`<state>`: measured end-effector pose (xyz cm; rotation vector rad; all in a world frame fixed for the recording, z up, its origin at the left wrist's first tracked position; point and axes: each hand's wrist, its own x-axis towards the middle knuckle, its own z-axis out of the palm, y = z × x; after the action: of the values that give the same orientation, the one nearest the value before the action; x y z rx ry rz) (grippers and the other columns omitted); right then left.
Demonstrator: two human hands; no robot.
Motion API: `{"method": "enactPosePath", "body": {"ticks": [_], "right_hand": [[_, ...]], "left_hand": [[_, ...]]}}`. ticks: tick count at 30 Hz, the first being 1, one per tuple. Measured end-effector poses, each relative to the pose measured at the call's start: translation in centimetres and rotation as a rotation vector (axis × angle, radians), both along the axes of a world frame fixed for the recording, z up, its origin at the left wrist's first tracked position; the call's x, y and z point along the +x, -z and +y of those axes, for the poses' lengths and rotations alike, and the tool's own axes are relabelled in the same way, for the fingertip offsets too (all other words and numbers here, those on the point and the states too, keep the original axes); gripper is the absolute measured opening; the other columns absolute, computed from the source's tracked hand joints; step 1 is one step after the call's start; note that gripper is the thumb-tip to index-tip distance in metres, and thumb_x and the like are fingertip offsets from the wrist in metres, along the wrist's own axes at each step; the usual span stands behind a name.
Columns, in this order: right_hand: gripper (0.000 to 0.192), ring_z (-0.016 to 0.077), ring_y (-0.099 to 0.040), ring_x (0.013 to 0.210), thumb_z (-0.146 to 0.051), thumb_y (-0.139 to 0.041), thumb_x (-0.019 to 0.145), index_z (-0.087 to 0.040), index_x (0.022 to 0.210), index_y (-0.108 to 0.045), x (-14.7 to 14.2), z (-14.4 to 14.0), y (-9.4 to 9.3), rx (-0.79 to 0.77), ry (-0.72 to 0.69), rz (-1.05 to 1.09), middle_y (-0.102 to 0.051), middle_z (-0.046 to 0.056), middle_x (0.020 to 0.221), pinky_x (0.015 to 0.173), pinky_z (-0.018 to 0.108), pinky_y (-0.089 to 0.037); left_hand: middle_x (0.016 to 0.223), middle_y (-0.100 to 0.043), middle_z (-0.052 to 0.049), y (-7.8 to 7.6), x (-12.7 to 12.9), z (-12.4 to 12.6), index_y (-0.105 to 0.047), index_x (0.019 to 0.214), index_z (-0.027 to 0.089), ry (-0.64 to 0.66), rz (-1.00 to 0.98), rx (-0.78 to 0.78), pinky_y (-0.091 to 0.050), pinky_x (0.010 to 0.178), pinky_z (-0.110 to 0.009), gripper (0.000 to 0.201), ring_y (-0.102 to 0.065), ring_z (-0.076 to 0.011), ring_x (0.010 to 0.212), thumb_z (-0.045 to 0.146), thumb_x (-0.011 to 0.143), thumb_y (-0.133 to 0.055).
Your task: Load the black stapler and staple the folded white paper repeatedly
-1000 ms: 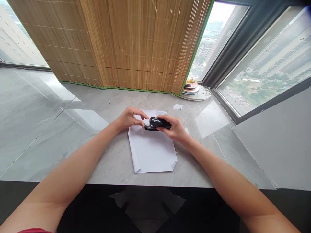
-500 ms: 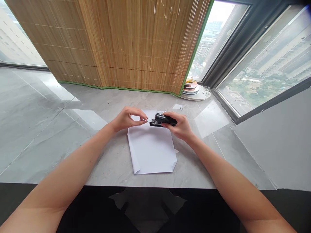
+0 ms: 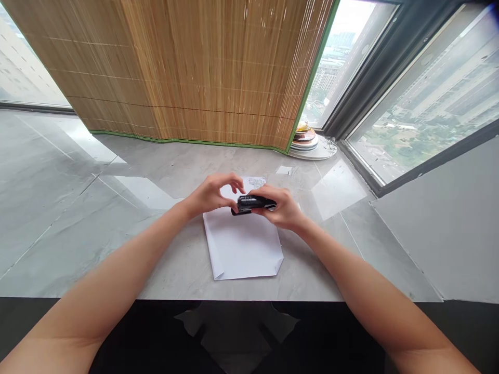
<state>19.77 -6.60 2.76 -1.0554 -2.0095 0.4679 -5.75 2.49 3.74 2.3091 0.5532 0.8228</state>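
Head view shows the right hand (image 3: pixel 286 208) wrapped around a black stapler (image 3: pixel 248 203), its thumb on the near side. The stapler is over the upper part of a white paper (image 3: pixel 245 246), which lies on the grey marbled counter (image 3: pixel 167 270); whether they touch, I cannot tell. The left hand (image 3: pixel 210 195) has its thumb at the stapler's front end, and the other fingers are curved, apart from this thumb. At the paper's far edge stands a block of dark print (image 3: pixel 256 182), too small for reading.
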Motion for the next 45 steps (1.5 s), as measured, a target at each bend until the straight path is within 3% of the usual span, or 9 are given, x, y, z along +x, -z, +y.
{"method": "enactPosePath", "body": {"ticks": [6,9,12,16,20,24,30,37,45], "right_hand": [[0.025,0.0243,-0.075,0.092,-0.026,-0.079,0.09,-0.029,0.115,-0.079,-0.7,0.0,0.7,0.022,-0.044,-0.042,-0.082,0.004,0.101,0.088,0.039,-0.058],[0.028,0.0248,-0.076,0.091,-0.029,-0.081,0.086,-0.026,0.114,-0.078,0.4,0.6,0.1,0.009,0.145,0.038,-0.083,0.004,0.104,0.088,0.038,-0.059],[0.029,0.0264,-0.076,0.092,-0.028,-0.081,0.083,-0.024,0.112,-0.077,3.1,1.6,-0.7,0.015,0.429,0.064,-0.082,0.005,0.101,0.09,0.04,-0.06],[0.031,0.0287,-0.075,0.093,-0.023,-0.08,0.076,-0.023,0.107,-0.078,7.3,2.9,-0.8,-0.073,0.639,-0.031,-0.081,0.005,0.097,0.092,0.044,-0.058],[0.031,0.0282,-0.073,0.089,-0.023,-0.077,0.074,-0.024,0.104,-0.08,8.9,3.3,-0.3,-0.171,0.57,-0.153,-0.081,0.004,0.093,0.084,0.042,-0.057],[0.028,0.0277,-0.074,0.093,-0.022,-0.075,0.078,-0.026,0.105,-0.08,7.7,2.9,-0.3,-0.16,0.411,-0.19,-0.082,0.003,0.097,0.092,0.044,-0.057],[0.027,0.0291,-0.074,0.095,-0.02,-0.074,0.08,-0.026,0.106,-0.079,6.3,2.5,-0.8,-0.172,0.365,-0.223,-0.082,0.003,0.101,0.095,0.046,-0.057],[0.029,0.0299,-0.076,0.107,-0.034,-0.071,0.095,-0.027,0.122,-0.079,5.3,2.2,-1.0,-0.163,0.275,-0.157,-0.083,0.005,0.117,0.101,0.046,-0.056],[0.031,0.0308,-0.072,0.111,-0.033,-0.062,0.104,-0.026,0.13,-0.077,3.8,2.3,-0.5,-0.114,0.235,-0.204,-0.08,0.008,0.116,0.104,0.047,-0.052]], "left_hand": [[0.11,-0.08,-0.006,0.2,0.0,0.5,-0.075,0.112,0.025,0.066,0.099,0.061,-0.052,0.105,-0.043,0.039,-0.073,-0.0256,0.103,0.049,0.085,-0.09],[0.129,-0.077,-0.01,0.7,-0.3,1.4,-0.073,0.123,0.024,-0.066,0.081,0.077,-0.048,0.114,-0.047,0.047,-0.067,-0.0308,0.124,0.057,0.09,-0.082],[0.156,-0.063,-0.013,1.9,-0.3,2.0,-0.069,0.139,0.025,-0.229,0.263,0.137,-0.036,0.126,-0.057,0.048,-0.053,-0.0361,0.147,0.056,0.103,-0.065],[0.161,-0.055,-0.013,3.3,-0.1,2.3,-0.066,0.148,0.03,-0.212,0.484,0.193,-0.029,0.129,-0.063,0.05,-0.049,-0.0378,0.15,0.055,0.105,-0.063],[0.145,-0.059,-0.014,3.2,-0.3,2.2,-0.069,0.142,0.027,-0.211,0.435,0.237,-0.038,0.123,-0.059,0.046,-0.06,-0.0353,0.133,0.049,0.101,-0.068],[0.14,-0.059,-0.014,3.1,-0.3,2.0,-0.068,0.142,0.026,-0.246,0.436,0.229,-0.045,0.117,-0.059,0.05,-0.061,-0.0357,0.127,0.049,0.098,-0.072],[0.165,-0.049,-0.017,2.9,1.0,0.4,-0.068,0.144,0.026,-0.197,0.465,0.292,-0.024,0.131,-0.07,0.043,-0.05,-0.0393,0.149,0.04,0.103,-0.063],[0.18,-0.036,-0.007,2.7,2.9,-2.0,-0.054,0.163,0.045,0.024,0.539,0.225,-0.008,0.133,-0.076,0.054,-0.026,-0.0411,0.168,0.049,0.109,-0.054],[0.184,-0.029,-0.002,3.5,3.6,-2.4,-0.052,0.164,0.048,0.064,0.512,0.224,-0.004,0.133,-0.076,0.057,-0.018,-0.0407,0.171,0.045,0.107,-0.057]]}}
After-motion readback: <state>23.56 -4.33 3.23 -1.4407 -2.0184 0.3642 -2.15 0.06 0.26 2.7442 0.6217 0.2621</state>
